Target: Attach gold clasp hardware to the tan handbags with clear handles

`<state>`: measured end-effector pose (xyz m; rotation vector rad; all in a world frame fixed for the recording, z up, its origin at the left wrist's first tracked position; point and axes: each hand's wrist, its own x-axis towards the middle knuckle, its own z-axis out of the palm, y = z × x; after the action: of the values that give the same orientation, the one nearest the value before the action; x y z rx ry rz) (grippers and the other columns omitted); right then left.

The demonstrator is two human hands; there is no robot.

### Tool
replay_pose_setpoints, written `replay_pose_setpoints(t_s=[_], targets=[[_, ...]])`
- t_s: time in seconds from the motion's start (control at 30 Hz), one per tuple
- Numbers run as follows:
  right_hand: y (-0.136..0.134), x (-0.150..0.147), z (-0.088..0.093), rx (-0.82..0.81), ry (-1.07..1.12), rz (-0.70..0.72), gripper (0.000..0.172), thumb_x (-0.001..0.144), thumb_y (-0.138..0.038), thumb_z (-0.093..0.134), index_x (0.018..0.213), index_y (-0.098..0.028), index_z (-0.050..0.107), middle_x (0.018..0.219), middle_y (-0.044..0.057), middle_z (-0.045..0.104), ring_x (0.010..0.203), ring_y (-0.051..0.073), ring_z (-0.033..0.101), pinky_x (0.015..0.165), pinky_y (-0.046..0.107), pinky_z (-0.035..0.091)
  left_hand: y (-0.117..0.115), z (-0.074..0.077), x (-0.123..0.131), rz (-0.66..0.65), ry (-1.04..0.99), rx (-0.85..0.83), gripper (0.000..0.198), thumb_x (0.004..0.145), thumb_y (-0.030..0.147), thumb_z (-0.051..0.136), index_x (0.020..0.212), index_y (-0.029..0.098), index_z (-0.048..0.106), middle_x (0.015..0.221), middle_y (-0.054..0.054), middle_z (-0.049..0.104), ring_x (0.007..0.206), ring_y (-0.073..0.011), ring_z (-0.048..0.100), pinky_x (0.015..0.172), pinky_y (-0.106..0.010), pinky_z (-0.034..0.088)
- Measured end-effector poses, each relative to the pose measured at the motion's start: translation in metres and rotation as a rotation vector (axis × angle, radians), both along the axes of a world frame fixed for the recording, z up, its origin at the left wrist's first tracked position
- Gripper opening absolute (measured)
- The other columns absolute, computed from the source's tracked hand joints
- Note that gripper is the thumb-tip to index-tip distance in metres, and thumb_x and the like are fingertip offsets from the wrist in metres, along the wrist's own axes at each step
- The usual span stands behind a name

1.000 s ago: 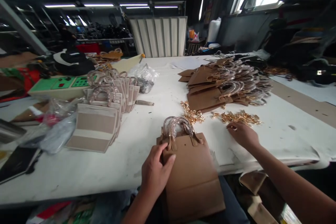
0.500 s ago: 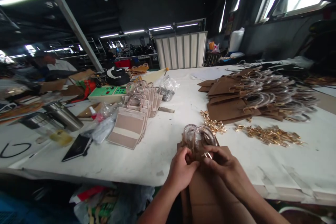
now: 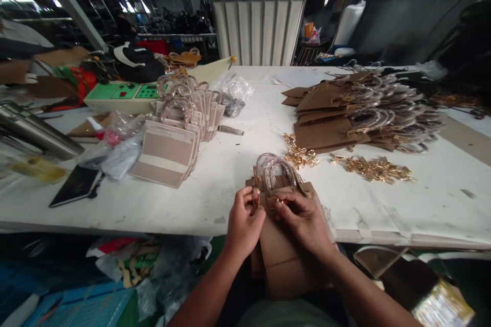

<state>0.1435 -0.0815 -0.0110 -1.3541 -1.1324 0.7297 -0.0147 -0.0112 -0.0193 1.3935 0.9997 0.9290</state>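
Brown bag pieces hang over the table's near edge in front of me, their plastic-wrapped loop handles lying toward the table. My left hand is closed beside the handle base, pinching what looks like a narrow strap end. To its right, my right hand pinches a small gold metal fitting between thumb and forefinger, just above the brown panel. Its exact shape is partly hidden by the fingers. Loose gold fittings lie just beyond the handles.
At the right is a stack of brown bag pieces with wrapped handles, and another gold fittings pile. Beige bag pieces stand at left, near a black notebook, a steel flask and a green control box.
My view has tilted down. My left hand has come away from the panel slightly and now pinches the strap end; my right hand has brought the gold fitting left, toward it.
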Motion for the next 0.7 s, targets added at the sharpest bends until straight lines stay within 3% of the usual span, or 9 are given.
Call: replay_pose_setpoints(t_s=[0.1, 0.2, 0.3, 0.43, 0.53, 0.63, 0.7], targets=[[-0.002, 0.005, 0.001, -0.017, -0.109, 0.022, 0.02, 0.095, -0.039, 0.071, 0.104, -0.022, 0.077, 0.076, 0.001, 0.07, 0.069, 0.016, 0.066, 0.069, 0.029, 0.055, -0.004, 0.003, -0.002, 0.085, -0.082, -0.203, 0.061, 0.079, 0.031, 0.071, 0.134, 0.016, 0.048, 0.105, -0.007, 0.07, 0.085, -0.0168, 0.067, 0.078, -0.028, 0.052], [0.0, 0.013, 0.003, -0.039, -0.244, 0.063, 0.026, 0.091, -0.036, 0.077, 0.115, -0.025, 0.077, 0.089, 0.001, 0.073, 0.082, 0.018, 0.069, 0.08, 0.031, 0.056, -0.005, 0.01, -0.004, 0.105, -0.141, -0.358, 0.067, 0.076, 0.034, 0.073, 0.136, 0.013, 0.051, 0.089, -0.003, 0.068, 0.082, -0.0183, 0.065, 0.071, -0.028, 0.053], [0.005, 0.02, 0.007, -0.064, -0.357, 0.097, 0.027, 0.092, -0.031, 0.075, 0.119, -0.028, 0.077, 0.105, 0.002, 0.076, 0.093, 0.02, 0.071, 0.086, 0.032, 0.057, -0.004, 0.017, -0.006, 0.076, -0.197, -0.471, 0.07, 0.072, 0.031, 0.074, 0.136, 0.011, 0.056, 0.087, -0.004, 0.068, 0.078, -0.0182, 0.063, 0.064, -0.028, 0.054], [0.008, 0.022, 0.014, 0.059, -0.497, 0.005, 0.016, 0.097, -0.03, 0.07, 0.11, -0.028, 0.079, 0.108, 0.004, 0.076, 0.1, 0.021, 0.071, 0.092, 0.035, 0.056, -0.001, 0.019, -0.008, 0.038, -0.17, -0.444, 0.057, 0.07, 0.027, 0.077, 0.124, 0.011, 0.066, 0.076, -0.001, 0.065, 0.069, -0.0143, 0.059, 0.057, -0.023, 0.05], [0.002, 0.016, 0.014, 0.053, -0.489, -0.061, 0.013, 0.099, -0.032, 0.068, 0.102, -0.025, 0.078, 0.098, 0.004, 0.076, 0.088, 0.02, 0.073, 0.081, 0.032, 0.059, 0.001, 0.015, -0.009, 0.037, -0.153, -0.389, 0.053, 0.072, 0.029, 0.08, 0.12, 0.012, 0.067, 0.071, 0.001, 0.064, 0.065, -0.0128, 0.057, 0.055, -0.021, 0.047], [-0.01, 0.003, 0.01, -0.035, -0.318, -0.068, 0.014, 0.099, -0.033, 0.067, 0.104, -0.024, 0.075, 0.084, 0.001, 0.074, 0.067, 0.016, 0.071, 0.063, 0.027, 0.058, 0.001, 0.009, -0.009, 0.028, -0.146, -0.351, 0.05, 0.074, 0.031, 0.081, 0.119, 0.013, 0.066, 0.074, -0.001, 0.068, 0.067, -0.0138, 0.06, 0.057, -0.022, 0.049], [-0.017, -0.004, 0.008, -0.04, -0.28, -0.076, 0.012, 0.098, -0.031, 0.068, 0.103, -0.023, 0.075, 0.083, 0.001, 0.074, 0.067, 0.016, 0.071, 0.064, 0.026, 0.059, 0.0, 0.006, -0.01, 0.034, -0.125, -0.32, 0.049, 0.075, 0.032, 0.081, 0.119, 0.013, 0.066, 0.077, -0.002, 0.07, 0.069, -0.0141, 0.062, 0.06, -0.022, 0.049]])
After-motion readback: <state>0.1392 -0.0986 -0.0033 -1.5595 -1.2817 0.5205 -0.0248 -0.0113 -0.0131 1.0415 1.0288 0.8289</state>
